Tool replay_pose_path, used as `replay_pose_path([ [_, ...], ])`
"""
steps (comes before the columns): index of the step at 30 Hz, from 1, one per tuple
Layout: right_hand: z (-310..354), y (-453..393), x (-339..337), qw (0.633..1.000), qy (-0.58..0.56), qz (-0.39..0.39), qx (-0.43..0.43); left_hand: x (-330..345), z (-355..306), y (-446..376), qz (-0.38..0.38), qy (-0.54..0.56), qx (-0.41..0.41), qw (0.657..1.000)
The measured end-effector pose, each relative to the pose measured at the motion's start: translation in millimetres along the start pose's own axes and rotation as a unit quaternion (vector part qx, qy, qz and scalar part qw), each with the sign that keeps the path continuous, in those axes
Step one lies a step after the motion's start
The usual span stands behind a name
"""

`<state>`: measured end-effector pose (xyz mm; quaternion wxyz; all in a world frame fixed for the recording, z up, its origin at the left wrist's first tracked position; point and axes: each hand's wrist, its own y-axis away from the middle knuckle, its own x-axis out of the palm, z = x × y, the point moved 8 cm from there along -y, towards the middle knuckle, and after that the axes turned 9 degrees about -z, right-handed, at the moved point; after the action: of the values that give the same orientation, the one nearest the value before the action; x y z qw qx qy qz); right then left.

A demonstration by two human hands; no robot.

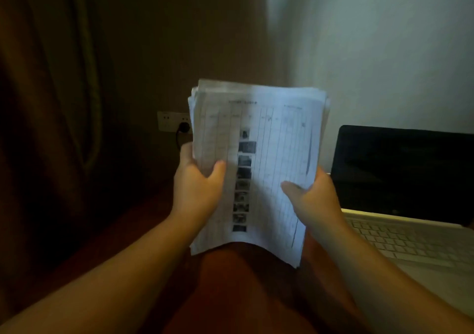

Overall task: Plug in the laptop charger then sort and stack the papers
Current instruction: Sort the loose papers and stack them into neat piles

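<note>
A thick stack of printed papers (266,133) with table lines and a column of small dark pictures stands upright in mid-air before me. My left hand (198,187) grips its left edge, thumb on the front sheet. My right hand (311,197) grips its right edge, thumb also on the front. The sheets' top edges are uneven. A black charger plug (184,127) sits in the white wall socket (169,124) behind the stack's left edge, its cable dropping down. An open laptop (400,174) with a dark screen stands at the right.
The reddish-brown table (123,233) lies below my arms. A dark curtain (51,102) hangs at the left. A pale wall (384,51) rises behind the laptop, whose white keyboard (400,241) lies by my right forearm.
</note>
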<state>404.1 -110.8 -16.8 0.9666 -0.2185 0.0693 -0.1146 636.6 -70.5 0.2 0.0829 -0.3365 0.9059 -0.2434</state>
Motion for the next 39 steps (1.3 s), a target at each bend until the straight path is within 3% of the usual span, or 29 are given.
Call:
replay_pose_path([
  [8, -36.1, 7.3, 2.7, 0.997, -0.029, 0.044, 0.062, -1.1, 50.9, 10.6, 0.061, -0.005, -0.06, 0.996],
  [17, -36.9, -2.1, 9.8, 0.994, 0.024, 0.09, 0.052, 10.3, 36.2, -3.5, 0.128, -0.011, -0.007, 0.992],
  [21, -43.3, -2.4, 3.5, 0.993, -0.014, 0.085, 0.076, -1.3, 55.4, -7.2, 0.109, -0.003, -0.062, 0.992],
  [27, -48.1, 0.6, 9.4, 0.982, -0.045, 0.129, 0.129, 6.3, 78.2, 0.6, 0.201, 0.006, -0.144, 0.969],
  [31, -56.6, 2.1, 14.7, 0.976, -0.023, 0.16, 0.145, 8.7, 95.2, 7.2, 0.243, -0.054, -0.139, 0.959],
  [39, -54.4, -1.2, 13.6, 0.989, 0.003, 0.112, 0.098, 13.8, 87.5, 2.9, 0.185, -0.001, -0.106, 0.977],
])
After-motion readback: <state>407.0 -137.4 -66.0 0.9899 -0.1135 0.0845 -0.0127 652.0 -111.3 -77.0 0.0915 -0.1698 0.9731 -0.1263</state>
